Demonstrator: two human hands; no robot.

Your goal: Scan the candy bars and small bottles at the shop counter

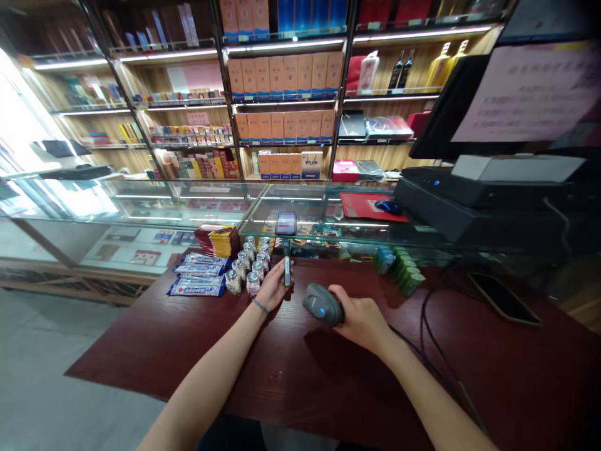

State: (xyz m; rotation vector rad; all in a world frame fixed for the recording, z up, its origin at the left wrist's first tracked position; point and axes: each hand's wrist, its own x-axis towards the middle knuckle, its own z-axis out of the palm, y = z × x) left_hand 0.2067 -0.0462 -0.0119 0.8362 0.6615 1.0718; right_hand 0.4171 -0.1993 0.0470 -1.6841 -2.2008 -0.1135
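Observation:
My right hand [360,317] is wrapped round a dark grey barcode scanner [322,304] with a blue light, held just above the dark red counter [300,369]. Its nose points left toward a small green pack [287,271]. My left hand [273,287] holds that pack upright on the counter, fingers closed on it. Just left of the left hand stands a cluster of several small clear bottles with silver caps [248,266].
Blue-and-white wrapped bars [200,274] and a red stack of packs [216,239] lie at the counter's left. Green rolls [404,269], a phone [503,298] and the scanner cable [429,341] lie right. Behind the counter are a glass display case [188,207], a till with monitor [493,188], and stocked shelves.

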